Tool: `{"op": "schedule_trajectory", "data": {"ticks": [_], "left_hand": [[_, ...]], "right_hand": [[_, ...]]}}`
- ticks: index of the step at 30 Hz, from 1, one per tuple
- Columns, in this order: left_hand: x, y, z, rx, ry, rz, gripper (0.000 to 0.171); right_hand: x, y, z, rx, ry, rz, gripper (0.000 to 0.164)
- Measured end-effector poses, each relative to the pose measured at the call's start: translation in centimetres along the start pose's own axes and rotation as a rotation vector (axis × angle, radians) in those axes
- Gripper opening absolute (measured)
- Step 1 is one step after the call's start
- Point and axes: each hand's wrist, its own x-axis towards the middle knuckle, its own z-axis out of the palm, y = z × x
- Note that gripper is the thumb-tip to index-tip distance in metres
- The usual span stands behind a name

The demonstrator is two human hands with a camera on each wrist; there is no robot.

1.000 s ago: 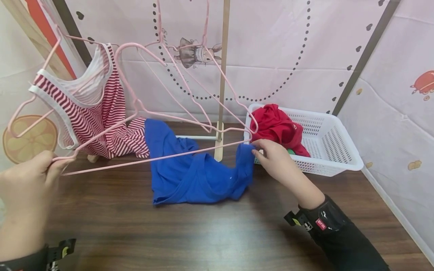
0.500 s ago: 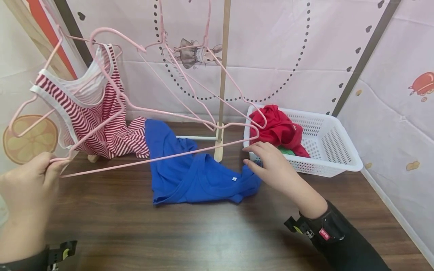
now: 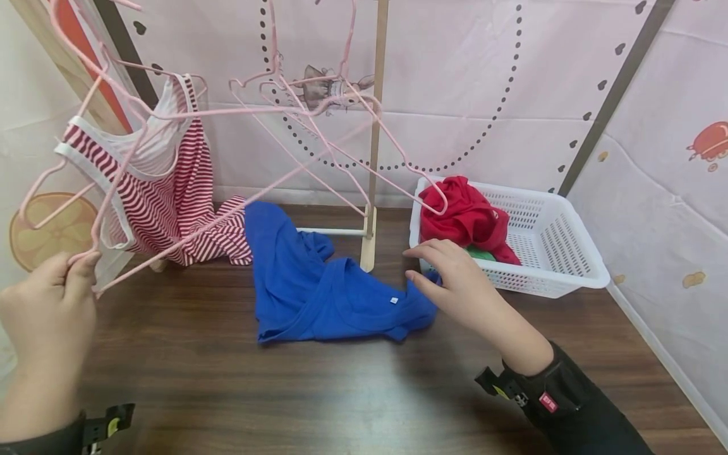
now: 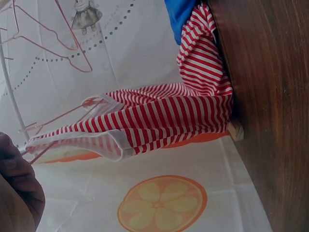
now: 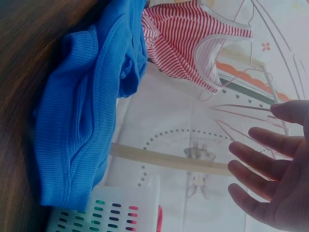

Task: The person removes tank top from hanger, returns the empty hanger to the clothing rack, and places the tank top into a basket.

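My left hand (image 3: 51, 316) grips one end of a pink clothes hanger (image 3: 239, 111) and holds it up over the table's left half. The hanger's far end points to the right, and its hook is at the upper left. A blue shirt (image 3: 318, 309) lies crumpled on the table, its neckline and small white label showing. Over the shirt's right end is my right hand (image 3: 461, 291), fingers spread and nothing between them. In the right wrist view, that hand (image 5: 270, 179) appears apart from the blue ribbed cloth (image 5: 77, 111).
A red-and-white striped tank top (image 3: 193, 183) hangs on another hanger at the left. More pink hangers (image 3: 321, 145) hang beside a wooden post (image 3: 374, 126). At the right stands a white basket (image 3: 594, 275) holding red cloth (image 3: 461, 218) and something green (image 3: 481, 254).
My right hand has let go of the blue shirt's edge, which has dropped to the table. In my left hand the hanger has swung, its hook going left and its far end rising.
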Motion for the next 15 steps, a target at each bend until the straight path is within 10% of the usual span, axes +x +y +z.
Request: {"op": "schedule_trajectory", "data": {"ticks": [7,15], "left_hand": [[-0.27,-0.02,-0.06,-0.043,-0.036,-0.288,0.044],[-0.46,-0.84,-0.51,-0.122,-0.09,-0.453,0.04]], "right_hand": [[-0.09,-0.1,-0.1,0.019,-0.014,0.015,0.041],[-0.1,0.08,0.1,0.022,-0.016,0.007,0.038]]}}
